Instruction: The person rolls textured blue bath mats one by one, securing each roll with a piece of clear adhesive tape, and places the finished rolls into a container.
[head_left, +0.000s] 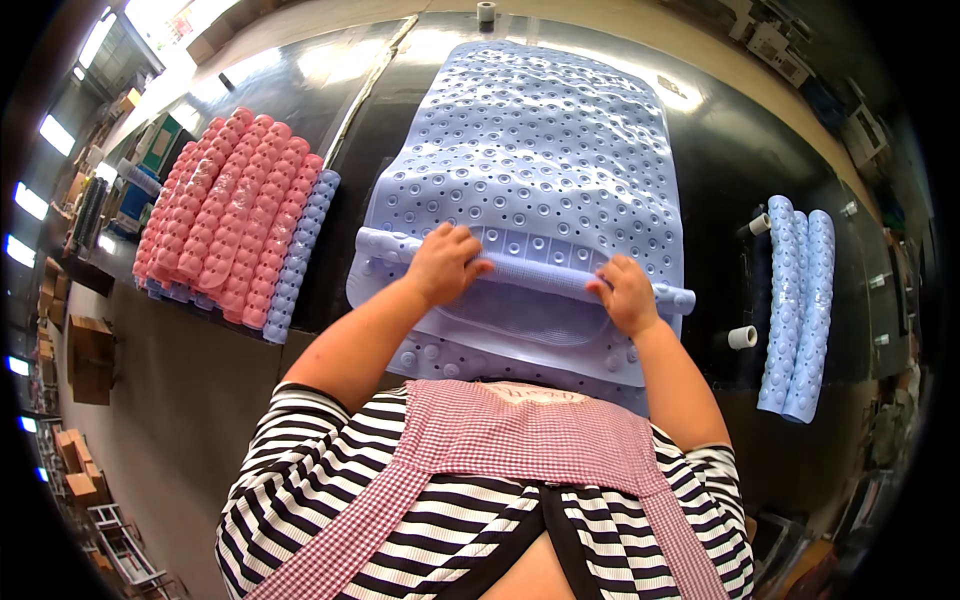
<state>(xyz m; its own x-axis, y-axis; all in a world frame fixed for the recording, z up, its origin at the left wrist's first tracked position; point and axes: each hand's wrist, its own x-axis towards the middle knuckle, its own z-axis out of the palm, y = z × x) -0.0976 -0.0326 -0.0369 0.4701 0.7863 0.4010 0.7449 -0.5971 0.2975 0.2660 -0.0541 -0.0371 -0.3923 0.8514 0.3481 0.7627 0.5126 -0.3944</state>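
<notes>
L forearm [365, 337] & R forearm [680, 378] bare, reaching fwd & angling in twd each other; elbows bent, out to the sides. L hand [445, 265] a bit farther fwd than R hand [627, 297], the two well apart. Backs mostly up, fingers curled in a grip, thumbs pointing in twd the midline.

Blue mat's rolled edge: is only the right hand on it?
No, the left hand and the right hand are both on the rolled edge.
</notes>
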